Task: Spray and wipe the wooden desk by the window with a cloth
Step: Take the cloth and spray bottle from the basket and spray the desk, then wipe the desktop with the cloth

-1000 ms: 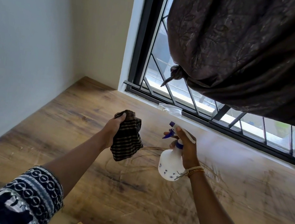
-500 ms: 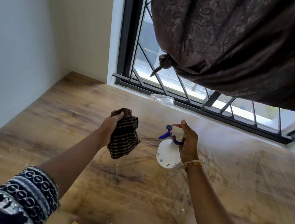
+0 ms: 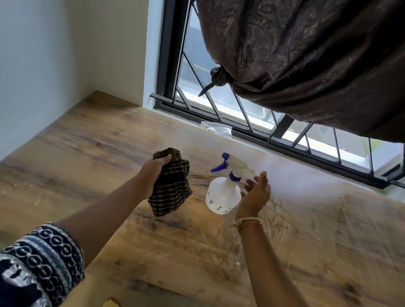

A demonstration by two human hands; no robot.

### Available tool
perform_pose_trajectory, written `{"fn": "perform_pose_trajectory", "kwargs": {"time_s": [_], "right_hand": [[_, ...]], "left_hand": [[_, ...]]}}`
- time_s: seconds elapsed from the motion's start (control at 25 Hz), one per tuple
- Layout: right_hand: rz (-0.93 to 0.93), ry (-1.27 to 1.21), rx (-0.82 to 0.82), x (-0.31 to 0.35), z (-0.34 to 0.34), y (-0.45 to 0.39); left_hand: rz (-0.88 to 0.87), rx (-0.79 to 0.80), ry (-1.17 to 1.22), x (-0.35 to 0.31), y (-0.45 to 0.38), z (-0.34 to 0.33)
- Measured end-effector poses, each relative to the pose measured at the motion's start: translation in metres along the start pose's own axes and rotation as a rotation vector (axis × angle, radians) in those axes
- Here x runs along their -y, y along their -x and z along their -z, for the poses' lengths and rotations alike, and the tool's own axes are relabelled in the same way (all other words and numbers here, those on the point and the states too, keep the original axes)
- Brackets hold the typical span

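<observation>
Meanwhile, my left hand [image 3: 152, 171] grips the striped cloth [image 3: 170, 188] above the wooden desk [image 3: 315, 239]; my right hand [image 3: 254, 195], fingers loosely spread, touches the spray bottle [image 3: 223, 193].

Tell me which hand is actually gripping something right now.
The left hand: its fingers curl round the dark striped cloth. The right hand is open beside the white spray bottle, fingers straight, not gripping it.

Left hand [image 3: 151, 171] grips cloth [image 3: 170, 188]; right hand [image 3: 254, 195] beside bottle [image 3: 223, 193].
</observation>
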State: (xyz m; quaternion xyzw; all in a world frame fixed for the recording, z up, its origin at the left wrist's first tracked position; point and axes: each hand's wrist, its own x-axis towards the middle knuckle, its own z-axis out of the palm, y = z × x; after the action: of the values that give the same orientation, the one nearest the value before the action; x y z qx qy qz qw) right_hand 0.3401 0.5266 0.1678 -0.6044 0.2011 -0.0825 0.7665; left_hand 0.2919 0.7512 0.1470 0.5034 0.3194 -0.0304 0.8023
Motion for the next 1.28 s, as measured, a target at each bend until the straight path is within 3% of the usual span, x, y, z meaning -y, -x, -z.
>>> {"fn": "perform_pose_trajectory", "kwargs": {"time_s": [0.08,0.12,0.2,0.36,0.48,0.6,0.76,1.04,1.16,1.28], "right_hand": [[0.026,0.111,-0.22,-0.01,0.01,0.019],[0.034,0.142,-0.212,-0.014,0.014,0.029],[0.018,0.197,0.03,-0.023,0.016,0.048],[-0.175,0.251,0.781,-0.031,0.0,0.083],[-0.258,0.357,0.999,-0.041,-0.02,0.106],[-0.155,0.52,1.04,-0.053,-0.041,0.12],[-0.233,0.503,1.111,-0.07,-0.092,0.132],[-0.465,0.401,1.016,-0.084,-0.188,0.14],[-0.278,0.416,0.981,-0.082,-0.222,0.134],[0.234,0.595,0.888,-0.076,-0.253,0.123]], "left_hand": [[0.008,-0.005,-0.013,0.009,0.012,-0.006],[0.001,-0.013,-0.023,0.013,0.02,-0.008],[-0.003,-0.018,-0.013,0.02,0.038,-0.013],[0.016,0.038,0.002,0.031,0.069,-0.009],[-0.028,-0.011,-0.052,0.032,0.084,0.014],[-0.108,-0.088,-0.191,0.023,0.088,0.048],[-0.183,-0.165,-0.269,-0.003,0.078,0.09],[-0.265,-0.225,-0.455,-0.056,0.032,0.17],[-0.331,-0.304,-0.682,-0.07,0.006,0.203],[-0.451,-0.462,-1.046,-0.08,-0.012,0.238]]}}
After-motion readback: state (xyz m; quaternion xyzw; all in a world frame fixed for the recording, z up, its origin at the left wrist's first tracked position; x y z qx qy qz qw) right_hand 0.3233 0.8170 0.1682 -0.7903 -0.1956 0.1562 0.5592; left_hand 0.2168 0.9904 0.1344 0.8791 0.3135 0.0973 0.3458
